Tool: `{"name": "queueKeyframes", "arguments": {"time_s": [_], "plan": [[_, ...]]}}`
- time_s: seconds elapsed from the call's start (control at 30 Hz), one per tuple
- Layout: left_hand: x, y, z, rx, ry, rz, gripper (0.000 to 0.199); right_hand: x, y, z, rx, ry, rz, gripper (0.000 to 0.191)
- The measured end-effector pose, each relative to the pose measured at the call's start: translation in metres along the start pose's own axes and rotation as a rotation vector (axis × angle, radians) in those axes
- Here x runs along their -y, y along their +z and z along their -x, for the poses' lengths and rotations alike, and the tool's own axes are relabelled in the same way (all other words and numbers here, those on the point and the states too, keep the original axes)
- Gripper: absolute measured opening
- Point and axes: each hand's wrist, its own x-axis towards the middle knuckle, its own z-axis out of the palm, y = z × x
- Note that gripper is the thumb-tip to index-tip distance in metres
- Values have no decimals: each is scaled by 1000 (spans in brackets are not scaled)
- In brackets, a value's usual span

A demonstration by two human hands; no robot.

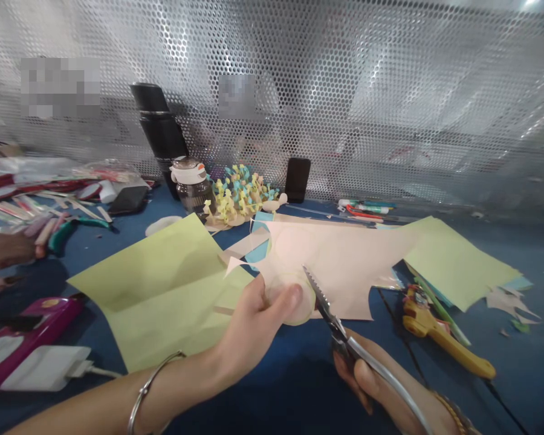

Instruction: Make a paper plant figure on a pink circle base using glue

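Observation:
Between the thumb and fingers of my left hand is pinched a pale pink sheet of paper, together with a round, yellow-edged piece under the thumb. Silver scissors with serrated blades are gripped in my right hand. The blades point up and left, against the pink paper just right of my left thumb. Yellow-green paper lies to the left of the pink sheet, and a light blue piece shows behind its left edge.
A yellow glue gun and green sheets lie right. Behind stand a black phone, small paper flowers, a jar and a black bottle. A magenta power strip is left, near another person's hand.

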Motion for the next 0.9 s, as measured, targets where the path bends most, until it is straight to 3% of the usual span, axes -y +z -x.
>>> {"name": "queueKeyframes", "arguments": {"time_s": [0.23,0.7,0.9], "plan": [[1,-3,0,-29,-47,-78,26,7,-2,1,5,18,33,56],[-14,-4,0,93,-4,39,10,8,-6,2,14,20,28,54],[-12,-7,-3,109,-15,8,17,6,-8,5,-7,10,45,49]]}}
